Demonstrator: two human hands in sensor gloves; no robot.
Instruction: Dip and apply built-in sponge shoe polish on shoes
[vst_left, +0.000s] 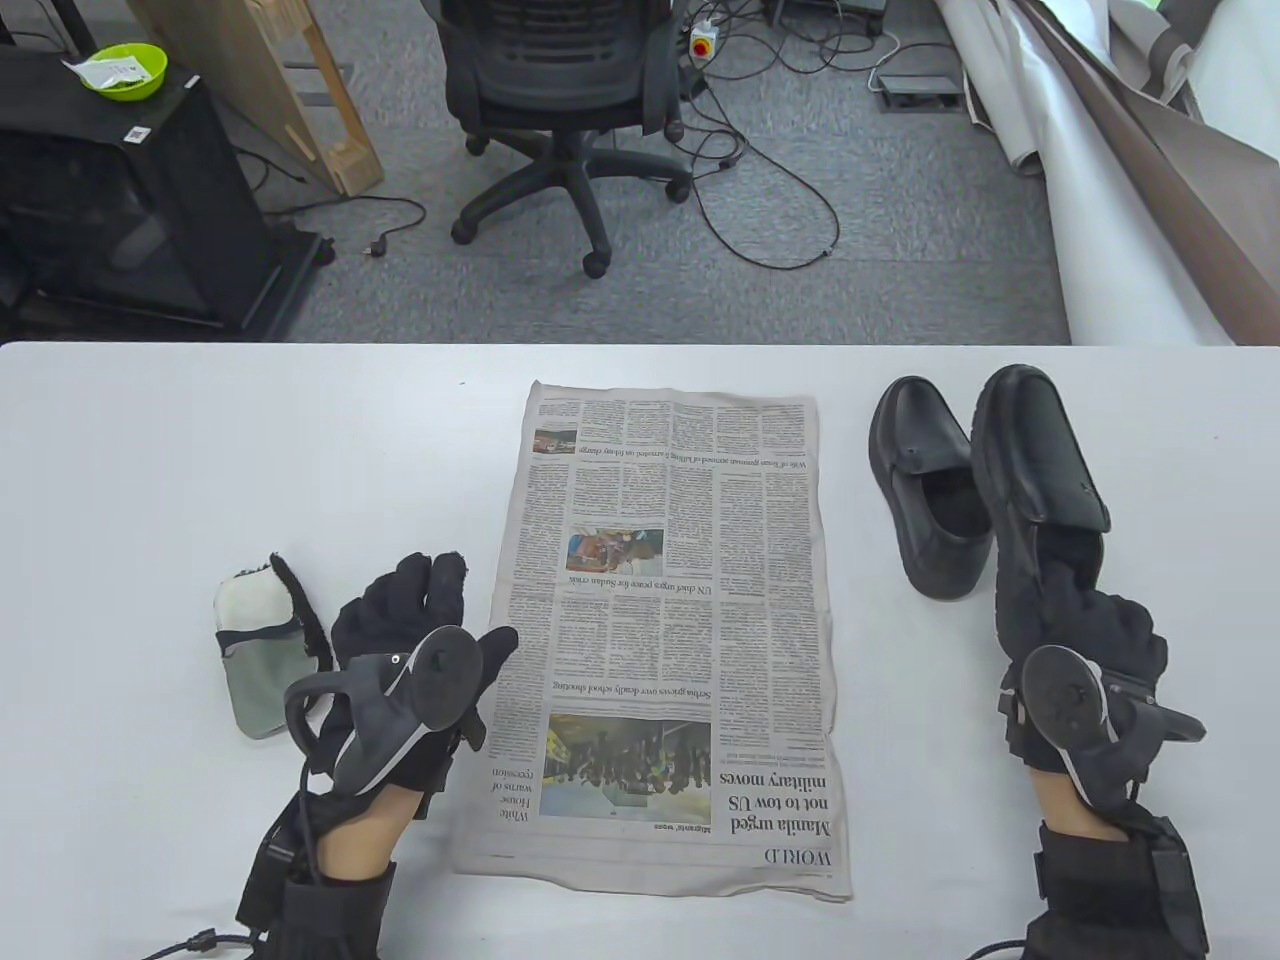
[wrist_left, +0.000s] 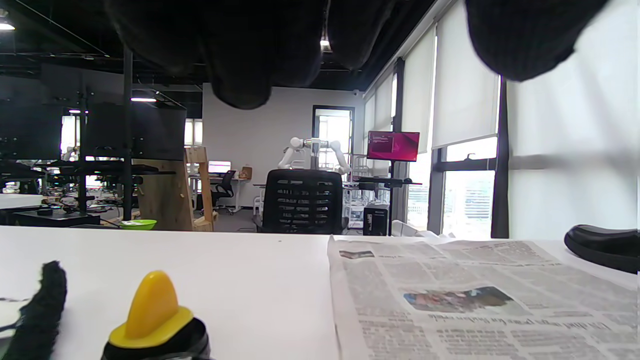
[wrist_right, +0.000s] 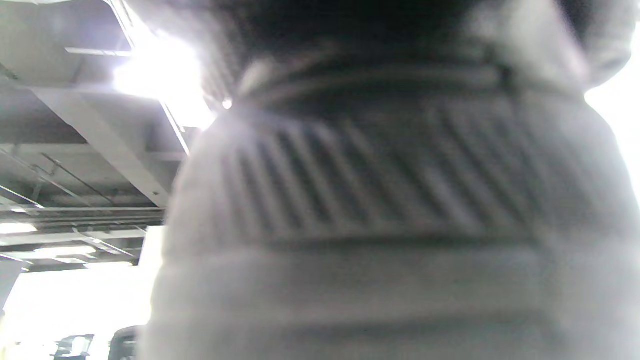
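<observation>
Two black leather loafers stand at the table's right. My right hand (vst_left: 1095, 620) grips the nearer loafer (vst_left: 1040, 480) at its heel, fingers tucked into the opening. Its ribbed sole (wrist_right: 390, 200) fills the right wrist view, blurred. The other loafer (vst_left: 925, 490) lies just left of it, touching it. My left hand (vst_left: 465, 610) hovers with loose fingers at the newspaper's left edge and holds nothing. Below it, only in the left wrist view, sits a black polish tin with a yellow knob (wrist_left: 155, 320). The hand hides the tin in the table view.
A newspaper sheet (vst_left: 680, 620) lies spread at the table's middle. A grey and white mitt with black fringe (vst_left: 260, 650) lies left of my left hand. Beyond the table's far edge stand an office chair (vst_left: 560, 100) and a black cabinet (vst_left: 130, 210).
</observation>
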